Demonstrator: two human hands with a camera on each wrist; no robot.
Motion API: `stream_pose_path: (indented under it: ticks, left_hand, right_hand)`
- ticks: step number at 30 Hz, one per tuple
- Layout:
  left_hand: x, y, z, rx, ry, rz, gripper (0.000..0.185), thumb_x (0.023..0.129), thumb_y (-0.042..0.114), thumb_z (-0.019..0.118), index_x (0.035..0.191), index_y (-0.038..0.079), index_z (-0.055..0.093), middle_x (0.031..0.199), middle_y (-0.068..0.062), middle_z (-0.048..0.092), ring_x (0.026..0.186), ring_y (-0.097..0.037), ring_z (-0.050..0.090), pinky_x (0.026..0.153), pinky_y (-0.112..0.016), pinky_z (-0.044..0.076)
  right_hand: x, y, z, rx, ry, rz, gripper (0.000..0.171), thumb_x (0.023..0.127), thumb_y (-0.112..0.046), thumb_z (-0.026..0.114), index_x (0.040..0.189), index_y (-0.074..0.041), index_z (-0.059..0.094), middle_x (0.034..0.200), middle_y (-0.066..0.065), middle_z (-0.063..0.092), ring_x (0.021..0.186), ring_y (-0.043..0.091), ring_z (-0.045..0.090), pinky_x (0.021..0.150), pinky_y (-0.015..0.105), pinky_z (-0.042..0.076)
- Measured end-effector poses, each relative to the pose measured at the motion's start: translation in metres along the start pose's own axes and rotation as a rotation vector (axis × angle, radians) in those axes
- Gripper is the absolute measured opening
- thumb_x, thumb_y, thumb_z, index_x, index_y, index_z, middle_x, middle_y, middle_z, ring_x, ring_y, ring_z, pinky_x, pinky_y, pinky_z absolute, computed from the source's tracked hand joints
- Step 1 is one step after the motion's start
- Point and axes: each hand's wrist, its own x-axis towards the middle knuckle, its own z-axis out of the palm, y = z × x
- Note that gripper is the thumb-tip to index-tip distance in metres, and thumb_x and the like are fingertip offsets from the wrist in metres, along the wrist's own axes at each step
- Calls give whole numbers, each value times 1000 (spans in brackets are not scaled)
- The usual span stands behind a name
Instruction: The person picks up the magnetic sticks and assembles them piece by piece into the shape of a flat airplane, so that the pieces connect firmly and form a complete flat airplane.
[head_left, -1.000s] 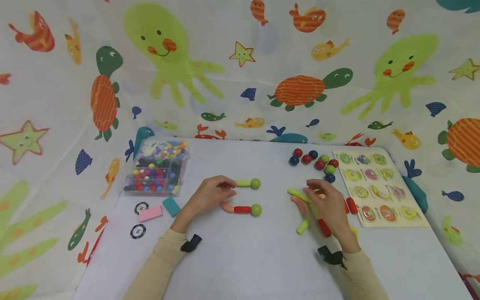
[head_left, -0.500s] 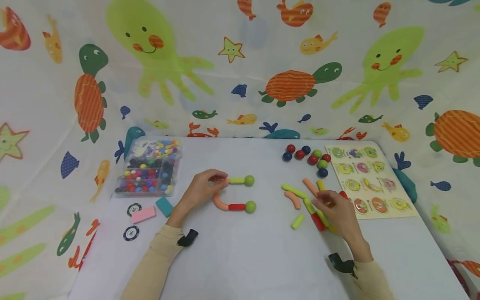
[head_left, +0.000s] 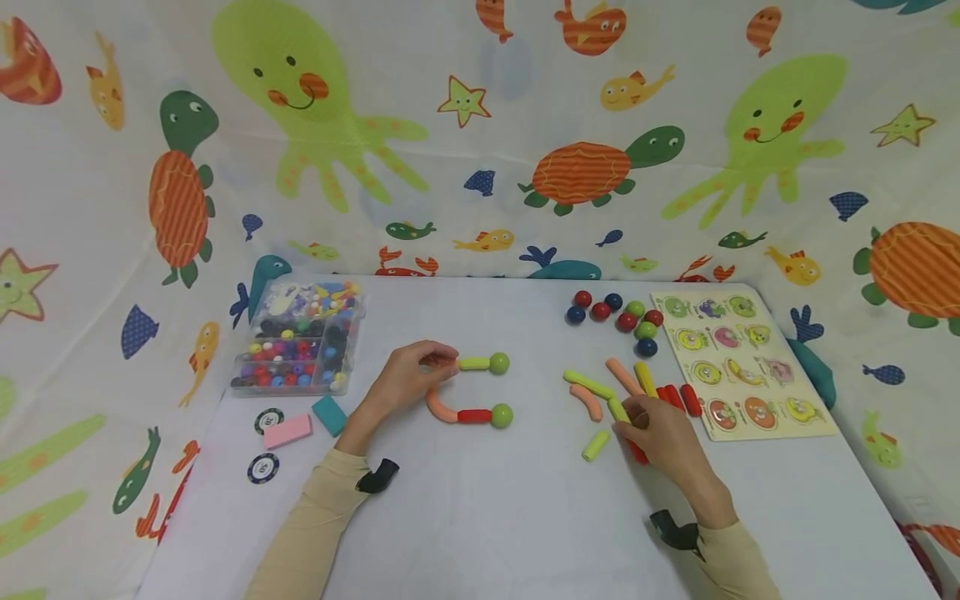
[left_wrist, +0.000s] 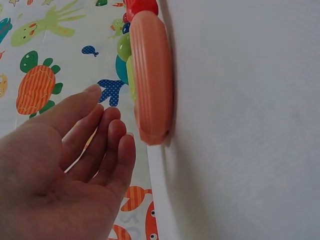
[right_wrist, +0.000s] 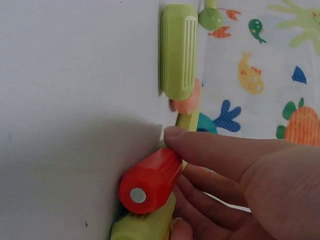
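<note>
My left hand point(head_left: 441, 363) rests by a chain on the white table: an orange curved stick point(head_left: 437, 407), a red stick point(head_left: 474, 415) and a green ball point(head_left: 501, 415). Just above lies a yellow-green stick point(head_left: 474, 363) with a second green ball point(head_left: 498, 362). In the left wrist view its fingers point(left_wrist: 107, 145) are relaxed and hold nothing, close beside the orange curved stick point(left_wrist: 152, 80). My right hand point(head_left: 632, 429) lies on the stick pile and grips a red stick point(right_wrist: 150, 180). A yellow-green stick point(right_wrist: 145, 227) lies against it, and a short green stick point(right_wrist: 179, 50) is ahead.
A clear bead box point(head_left: 300, 337) stands at the left, with a pink block point(head_left: 288, 430), a teal block point(head_left: 328, 414) and two chips point(head_left: 267, 419) near it. Coloured balls point(head_left: 622, 317) sit at the back right beside a puzzle board point(head_left: 738, 362). Loose sticks point(head_left: 592, 387) lie between.
My right hand has drawn back toward me across the pile and closed on a red stick, uncovering the red sticks by the puzzle board. The left hand has barely moved.
</note>
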Motion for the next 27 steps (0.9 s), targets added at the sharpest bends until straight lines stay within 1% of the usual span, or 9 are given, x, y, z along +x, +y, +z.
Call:
stream_pose_path:
  ticks: [4,7,13,17,20,23,27]
  left_hand:
    - [1,1,0,-9,-11,-3,28,93,27,76,117,14,73,107,0,73,98,-16,67,89,-35,56]
    - [1,1,0,-6,-12,1,27,92,26,76,116,14,73,107,0,73,98,-16,67,89,-36,56]
    - [2,1,1,1,-15,3,27,93,25,75,117,13,73,108,0,73,99,-15,67,92,-38,55]
    - [2,1,1,2,-18,6,27,93,26,75,117,13,73,107,0,73,99,-16,66,92,-39,55]
    - [2,0,1,1,-17,13,28,93,26,75,117,13,73,107,0,73,98,-16,66,92,-39,55]
    - [3,0,2,6,-10,22,28,93,26,75,117,13,73,107,0,73,97,-15,66,91,-39,55]
    - [5,1,3,11,-4,22,28,93,25,76,117,12,73,107,0,73,96,-15,65,91,-38,55]
  right_hand:
    - [-2,1,-1,-6,14,-3,39,87,-21,81,120,-5,69,103,8,72,87,19,65,75,31,54]
    - [-3,2,-1,1,24,-3,39,89,-20,79,122,-4,67,106,9,72,87,20,65,72,29,53]
    - [-1,4,-2,27,46,34,40,93,-20,74,128,-1,64,110,13,68,88,23,64,67,25,52]
    - [0,5,-2,39,79,30,39,94,-20,73,127,0,64,112,15,68,91,25,66,71,29,54]
    - [0,5,-3,45,127,10,37,93,-18,74,125,-1,65,109,15,68,91,25,66,72,30,54]
    - [1,6,-6,53,186,3,35,94,-17,73,124,-2,65,107,14,68,90,25,65,70,27,52]
    - [4,2,-9,79,256,13,39,96,-19,70,130,-4,62,110,14,67,93,26,62,71,23,49]
